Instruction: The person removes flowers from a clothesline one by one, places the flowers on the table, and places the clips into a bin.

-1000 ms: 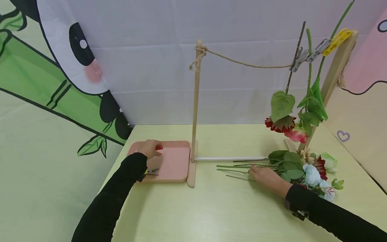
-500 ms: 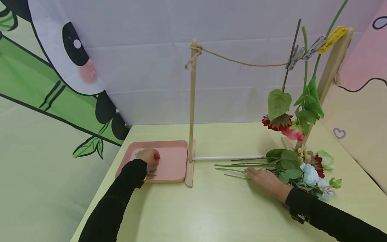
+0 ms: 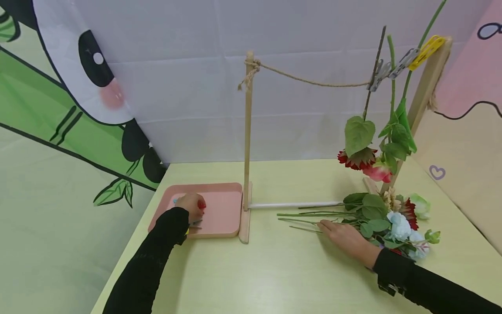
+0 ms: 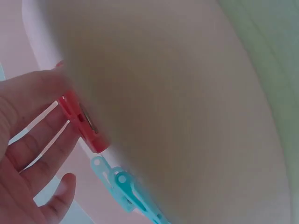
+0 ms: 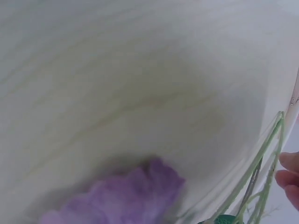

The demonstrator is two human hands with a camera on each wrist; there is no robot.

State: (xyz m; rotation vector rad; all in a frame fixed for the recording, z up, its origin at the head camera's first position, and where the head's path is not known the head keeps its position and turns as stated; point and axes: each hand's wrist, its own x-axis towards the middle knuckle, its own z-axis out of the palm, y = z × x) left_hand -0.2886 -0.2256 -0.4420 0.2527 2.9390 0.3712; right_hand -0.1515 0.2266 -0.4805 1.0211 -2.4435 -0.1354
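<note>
In the head view, my left hand (image 3: 190,206) is down in the pink tray (image 3: 223,211) at the left. The left wrist view shows its thumb and finger pinching a red clothespin (image 4: 80,122), beside turquoise clothespins (image 4: 126,186). My right hand (image 3: 347,240) is low over the table, fingertips right at the green stems (image 3: 302,214) of a bunch of artificial flowers (image 3: 400,224). In the right wrist view, stems (image 5: 250,179) run just beside these fingertips, and a purple flower (image 5: 126,198) lies below.
A wooden stand has a left post (image 3: 249,131), a right post (image 3: 431,87) and a white bottom rod (image 3: 294,205). From its twine (image 3: 313,82), a red flower (image 3: 357,158) and a pink one (image 3: 378,172) hang upside down by grey clothespins (image 3: 378,75); a yellow clothespin (image 3: 426,52) sits near the right post.
My left hand has moved lower in the tray and closed its fingers on the red clothespin. My right hand stays at the stems; the head view has shifted slightly.
</note>
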